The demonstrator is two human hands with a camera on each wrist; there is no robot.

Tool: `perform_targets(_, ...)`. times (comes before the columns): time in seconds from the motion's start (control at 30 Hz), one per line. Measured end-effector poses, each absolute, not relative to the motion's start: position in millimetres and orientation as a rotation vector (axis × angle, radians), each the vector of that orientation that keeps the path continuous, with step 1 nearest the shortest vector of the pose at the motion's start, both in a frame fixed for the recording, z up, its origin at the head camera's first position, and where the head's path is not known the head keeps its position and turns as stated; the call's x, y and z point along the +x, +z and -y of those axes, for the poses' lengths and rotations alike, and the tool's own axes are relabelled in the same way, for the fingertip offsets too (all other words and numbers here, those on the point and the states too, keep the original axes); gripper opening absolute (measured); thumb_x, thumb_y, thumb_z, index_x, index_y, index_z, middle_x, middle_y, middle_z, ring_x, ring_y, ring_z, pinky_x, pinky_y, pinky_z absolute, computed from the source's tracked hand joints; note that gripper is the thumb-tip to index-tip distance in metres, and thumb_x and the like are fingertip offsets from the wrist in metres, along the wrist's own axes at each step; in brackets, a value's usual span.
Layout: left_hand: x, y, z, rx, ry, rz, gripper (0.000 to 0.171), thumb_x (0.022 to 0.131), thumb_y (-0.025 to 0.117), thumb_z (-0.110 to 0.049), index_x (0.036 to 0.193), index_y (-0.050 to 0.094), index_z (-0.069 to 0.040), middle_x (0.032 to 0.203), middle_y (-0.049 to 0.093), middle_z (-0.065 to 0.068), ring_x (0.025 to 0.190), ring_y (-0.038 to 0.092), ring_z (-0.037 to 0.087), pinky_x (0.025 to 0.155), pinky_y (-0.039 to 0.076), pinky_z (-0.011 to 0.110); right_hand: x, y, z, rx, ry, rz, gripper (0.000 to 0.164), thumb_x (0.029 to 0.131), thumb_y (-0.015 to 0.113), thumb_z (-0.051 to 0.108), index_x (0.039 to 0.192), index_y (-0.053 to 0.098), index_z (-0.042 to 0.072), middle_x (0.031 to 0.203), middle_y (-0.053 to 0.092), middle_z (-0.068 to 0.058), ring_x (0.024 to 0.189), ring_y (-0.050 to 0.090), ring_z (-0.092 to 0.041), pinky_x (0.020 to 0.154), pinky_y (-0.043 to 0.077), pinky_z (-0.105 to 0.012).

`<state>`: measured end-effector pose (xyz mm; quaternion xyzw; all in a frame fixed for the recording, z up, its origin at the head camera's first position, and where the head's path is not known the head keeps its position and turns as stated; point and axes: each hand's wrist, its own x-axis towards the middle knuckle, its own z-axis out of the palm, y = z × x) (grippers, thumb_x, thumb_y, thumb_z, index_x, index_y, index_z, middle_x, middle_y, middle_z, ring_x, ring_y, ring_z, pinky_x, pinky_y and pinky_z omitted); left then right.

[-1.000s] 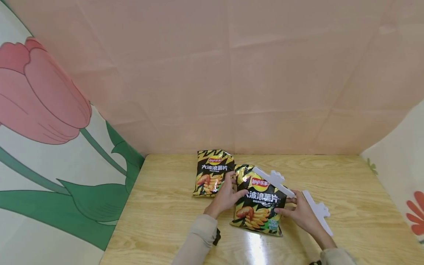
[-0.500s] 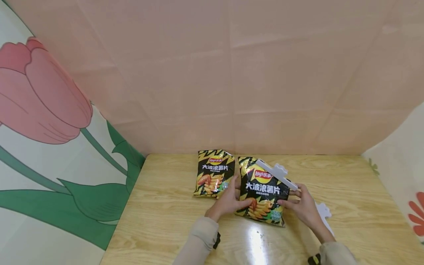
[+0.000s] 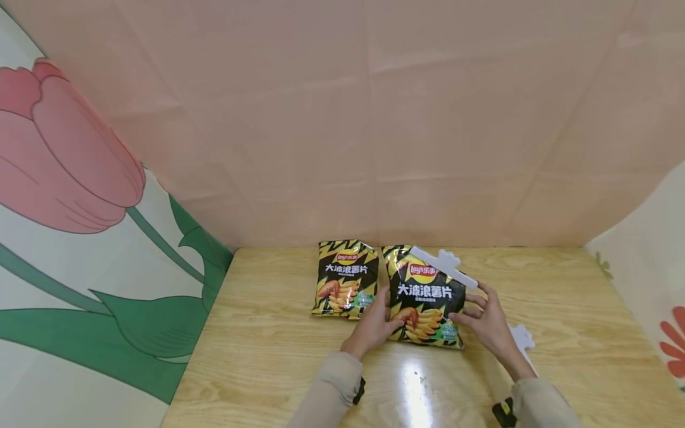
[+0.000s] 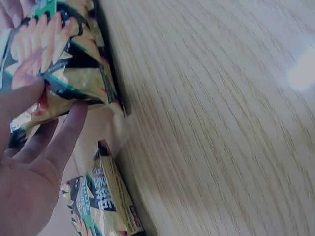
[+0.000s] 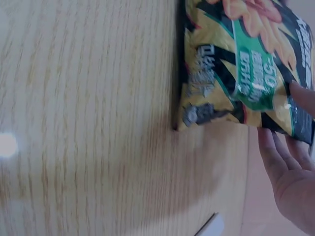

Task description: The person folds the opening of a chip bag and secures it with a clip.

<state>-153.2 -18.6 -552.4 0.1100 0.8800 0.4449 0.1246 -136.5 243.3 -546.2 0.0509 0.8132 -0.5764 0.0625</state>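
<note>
Both hands hold a black-and-yellow chip bag (image 3: 423,303) by its two sides, its printed front facing up. A white bag clip (image 3: 444,264) lies slanted across the bag's top right corner. My left hand (image 3: 373,323) grips the left edge, thumb on the front and fingers going behind, as the left wrist view shows. On the right edge, my right hand (image 3: 488,317) pinches with its thumb in front and fingers behind, near the clip's lower end. Just left of the held bag lies a second chip bag (image 3: 345,279) of the same design.
Another white clip (image 3: 521,337) lies on the wooden table (image 3: 257,345), partly hidden behind my right forearm. A pink cloth backdrop (image 3: 299,148) rises at the table's back edge. Flower-printed panels (image 3: 134,356) stand at the sides.
Both hands have moved the clipped bag away from me, toward the table's back edge, and turned it slightly straighter. The second bag has stayed in place.
</note>
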Motion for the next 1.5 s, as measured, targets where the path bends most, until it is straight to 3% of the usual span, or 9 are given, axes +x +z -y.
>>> perform_targets(0.1,-155,-552,14,0.279,1.308,-2.584,0.079,0.092,0.072,-0.023,0.155,0.027,-0.012,0.135,0.058,0.013,0.105,0.063,0.02,0.086,0.055,0.031,-139,-549,-242,0.124,-1.797,-2.413,0.118,0.083,0.08,0.009,0.156,-0.013,0.006,0.149,0.034,-0.034,0.127,0.049,-0.052,0.088,0.054,-0.022)
perform_targets(0.23,-158,-551,8,0.236,1.326,-2.599,0.074,0.093,0.07,-0.02,0.155,0.029,-0.011,0.135,0.058,0.013,0.11,0.063,0.022,0.088,0.056,0.031,-142,-552,-242,0.042,-1.821,-2.384,0.131,0.079,0.081,0.003,0.155,-0.025,0.014,0.155,0.019,-0.036,0.135,0.035,-0.059,0.106,0.043,-0.047)
perform_targets(0.4,-161,-552,1,0.224,1.334,-2.614,0.075,0.092,0.069,-0.014,0.155,0.029,-0.011,0.136,0.058,0.012,0.112,0.063,0.022,0.09,0.055,0.028,-145,-555,-243,-0.057,-1.771,-2.441,0.136,0.075,0.083,0.001,0.156,-0.024,0.024,0.158,0.01,-0.037,0.135,0.026,-0.065,0.11,0.028,-0.064)
perform_targets(0.63,-161,-556,-9,0.207,1.402,-2.574,0.075,0.091,0.064,0.002,0.156,0.029,-0.013,0.145,0.053,0.012,0.117,0.062,0.021,0.084,0.054,0.02,-148,-565,-246,-0.093,-1.692,-2.584,0.127,0.073,0.08,-0.008,0.159,-0.01,0.012,0.155,0.014,-0.04,0.132,0.031,-0.065,0.108,0.032,-0.063)
perform_targets(0.77,-161,-559,-13,0.207,1.405,-2.568,0.077,0.091,0.062,0.002,0.157,0.027,-0.017,0.153,0.045,0.007,0.117,0.062,0.02,0.086,0.053,0.021,-153,-568,-248,-0.058,-1.683,-2.6,0.123,0.075,0.078,-0.01,0.159,-0.009,0.012,0.157,0.013,-0.038,0.13,0.033,-0.066,0.106,0.036,-0.061)
perform_targets(0.93,-164,-559,-17,0.231,1.39,-2.595,0.076,0.092,0.061,0.0,0.157,0.026,-0.018,0.159,0.037,0.006,0.125,0.057,0.022,0.102,0.049,0.033,-160,-572,-249,-0.028,-1.642,-2.619,0.114,0.077,0.077,-0.009,0.158,-0.002,0.005,0.158,0.012,-0.037,0.128,0.035,-0.066,0.098,0.045,-0.056)
perform_targets(1.07,-165,-560,-19,0.258,1.357,-2.583,0.072,0.095,0.06,-0.007,0.157,0.025,-0.016,0.161,0.033,0.008,0.146,0.036,0.025,0.118,0.033,0.043,-164,-574,-250,-0.021,-1.635,-2.609,0.104,0.081,0.075,-0.007,0.156,0.004,0.001,0.16,0.011,-0.033,0.129,0.037,-0.064,0.096,0.047,-0.052)
perform_targets(1.33,-167,-562,-20,0.302,1.361,-2.492,0.075,0.097,0.055,-0.009,0.16,0.014,-0.02,0.166,0.018,0.003,0.151,0.026,0.024,0.121,0.026,0.046,-167,-578,-251,-0.047,-1.714,-2.614,0.089,0.083,0.072,-0.01,0.152,0.016,-0.006,0.151,0.023,-0.043,0.126,0.041,-0.062,0.094,0.046,-0.051)
perform_targets(1.5,-167,-561,-20,0.312,1.363,-2.453,0.078,0.096,0.056,-0.01,0.16,0.012,-0.021,0.167,0.015,0.003,0.151,0.024,0.024,0.121,0.025,0.046,-168,-579,-252,-0.057,-1.694,-2.618,0.083,0.085,0.067,-0.014,0.151,0.018,-0.006,0.15,0.02,-0.046,0.129,0.036,-0.063,0.096,0.043,-0.052)
